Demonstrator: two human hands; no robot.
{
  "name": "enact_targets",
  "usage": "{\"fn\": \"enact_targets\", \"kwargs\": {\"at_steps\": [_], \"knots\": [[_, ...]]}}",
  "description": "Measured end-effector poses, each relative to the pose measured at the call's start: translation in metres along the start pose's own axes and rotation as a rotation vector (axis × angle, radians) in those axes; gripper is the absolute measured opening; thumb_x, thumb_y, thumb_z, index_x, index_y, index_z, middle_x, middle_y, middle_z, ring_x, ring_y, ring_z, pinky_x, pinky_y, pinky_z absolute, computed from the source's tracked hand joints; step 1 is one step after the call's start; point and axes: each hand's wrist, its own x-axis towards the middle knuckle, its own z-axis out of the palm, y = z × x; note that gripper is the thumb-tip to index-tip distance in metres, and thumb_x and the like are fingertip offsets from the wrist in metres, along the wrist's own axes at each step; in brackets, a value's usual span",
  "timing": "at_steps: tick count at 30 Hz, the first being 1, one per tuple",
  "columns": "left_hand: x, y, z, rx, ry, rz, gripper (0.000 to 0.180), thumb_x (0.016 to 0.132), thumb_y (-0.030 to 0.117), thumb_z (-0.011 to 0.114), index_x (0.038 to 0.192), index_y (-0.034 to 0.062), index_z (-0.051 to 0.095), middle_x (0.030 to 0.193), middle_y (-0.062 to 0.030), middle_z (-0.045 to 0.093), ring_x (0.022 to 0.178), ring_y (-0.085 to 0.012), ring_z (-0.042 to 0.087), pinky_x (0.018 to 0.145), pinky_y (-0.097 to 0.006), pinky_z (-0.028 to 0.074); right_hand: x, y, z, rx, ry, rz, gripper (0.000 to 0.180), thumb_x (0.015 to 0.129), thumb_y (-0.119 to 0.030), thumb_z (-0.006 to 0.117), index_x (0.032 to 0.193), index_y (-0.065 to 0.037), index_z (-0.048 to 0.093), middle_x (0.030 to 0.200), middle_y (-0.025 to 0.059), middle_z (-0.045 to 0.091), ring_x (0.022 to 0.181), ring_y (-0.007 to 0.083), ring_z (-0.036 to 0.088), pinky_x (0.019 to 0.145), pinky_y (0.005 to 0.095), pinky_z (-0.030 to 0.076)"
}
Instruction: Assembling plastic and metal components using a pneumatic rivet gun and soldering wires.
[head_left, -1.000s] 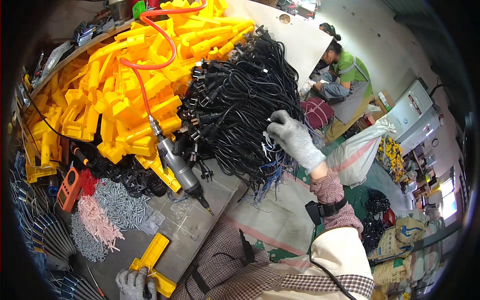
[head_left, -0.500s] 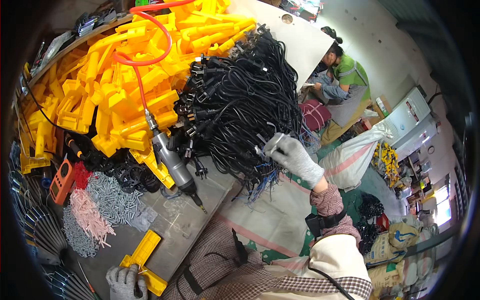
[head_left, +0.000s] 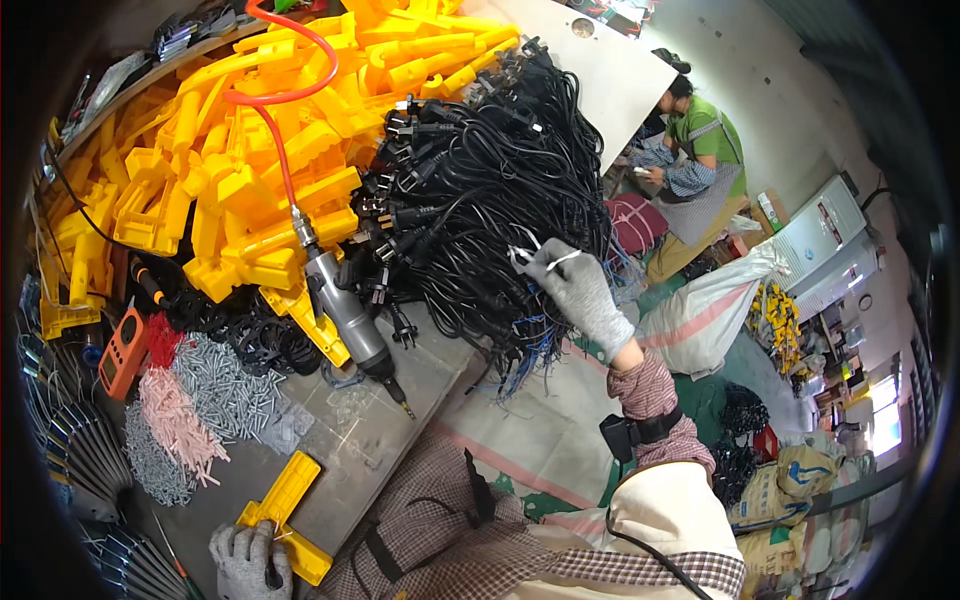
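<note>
My left hand (head_left: 250,562), in a grey glove, lies at the table's lower edge. Its fingers curl against the near end of a yellow plastic housing (head_left: 284,492), holding it down. A small thin pale piece shows by the fingertips, too small to name. Stretched out over a heap of black power cords (head_left: 500,190), my gloved right hand (head_left: 582,297) pinches a thin white strip (head_left: 566,260). One end of the strip pokes out above the fingers. Blue and black wire ends (head_left: 530,350) hang just below that hand.
A grey power screwdriver (head_left: 345,315) on a red coiled hose lies beside a pile of yellow housings (head_left: 240,190). Silver screws (head_left: 225,390), pink pieces (head_left: 175,425) and an orange meter-like device (head_left: 123,352) sit at left. A co-worker (head_left: 705,150) in green sits beyond the table.
My right hand has shifted slightly left and up over the cords, and the white strip shows at a different angle. My left hand has stayed almost in place by the yellow housing.
</note>
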Motion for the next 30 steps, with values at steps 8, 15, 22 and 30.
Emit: {"fn": "enact_targets", "kwargs": {"at_steps": [8,15,22,30], "knots": [[0.003,-0.007,-0.001,0.0,-0.011,-0.01,0.029,0.09,0.02,0.065,0.117,0.0089,0.068,0.107,-0.0105,0.065,0.106,-0.0312,0.059,0.099,-0.048,0.043,-0.006,-0.025,-0.064,1.063,0.307,0.044,0.016,0.106,-0.024,0.053,0.104,-0.008,0.054,0.074,-0.0034,0.05,0.063,0.0069,0.047,0.057,0.0226,0.039],[0.002,0.005,0.004,0.059,0.083,0.06,0.028,0.093,0.014,0.067,0.118,0.0008,0.065,0.117,-0.0159,0.066,0.109,-0.0372,0.058,0.103,-0.051,0.043,-0.135,-0.023,-0.086,0.553,0.029,0.462,0.033,0.105,-0.034,0.049,0.116,-0.005,0.06,0.086,0.0031,0.062,0.082,0.0115,0.058,0.081,0.034,0.049],[0.002,-0.019,0.032,0.002,0.146,0.251,0.026,0.094,0.018,0.06,0.111,0.0001,0.066,0.111,-0.024,0.065,0.095,-0.0416,0.06,0.086,-0.053,0.047,-0.512,0.162,-0.079,0.488,0.851,1.161,0.022,0.093,-0.019,0.062,0.103,0.0,0.067,0.08,0.007,0.065,0.068,0.0156,0.066,0.062,0.0282,0.056],[-0.01,-0.019,0.03,-0.008,0.212,0.161,0.024,0.098,0.021,0.061,0.105,0.0,0.067,0.099,-0.0208,0.067,0.089,-0.0395,0.06,0.086,-0.053,0.046,-0.747,0.151,-0.258,-1.149,0.182,1.651,0.026,0.09,-0.027,0.058,0.095,-0.007,0.074,0.097,0.0191,0.071,0.086,0.0355,0.068,0.076,0.0456,0.055]]}}
